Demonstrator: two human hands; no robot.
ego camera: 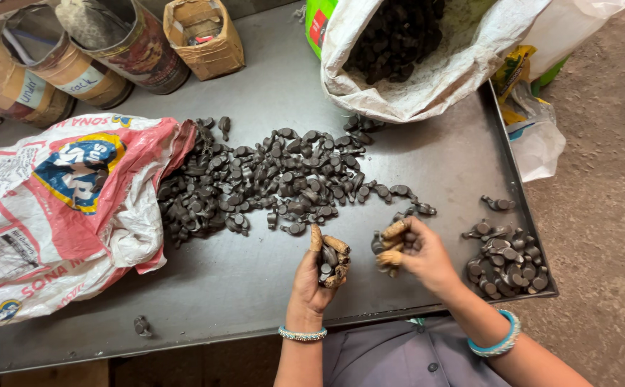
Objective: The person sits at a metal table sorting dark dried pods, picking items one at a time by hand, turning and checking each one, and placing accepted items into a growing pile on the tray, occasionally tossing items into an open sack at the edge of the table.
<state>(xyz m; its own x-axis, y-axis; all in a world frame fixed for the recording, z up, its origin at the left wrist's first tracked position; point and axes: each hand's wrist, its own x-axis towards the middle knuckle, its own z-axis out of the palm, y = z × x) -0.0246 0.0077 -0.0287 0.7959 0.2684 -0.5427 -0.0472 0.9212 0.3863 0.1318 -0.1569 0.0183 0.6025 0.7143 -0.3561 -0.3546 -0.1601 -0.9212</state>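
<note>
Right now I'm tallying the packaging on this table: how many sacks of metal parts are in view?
2. A red-and-white printed sack lies on its side at the left, spilling parts; a white sack stands open at the top right. Others may sit out of frame.

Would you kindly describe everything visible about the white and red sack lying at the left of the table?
The white and red sack looks like woven plastic, crumpled and printed with a blue and yellow emblem. It lies on its side on the dark metal table, mouth open to the right, where small dark metal parts spill out in a heap. Neither hand touches it.
</note>
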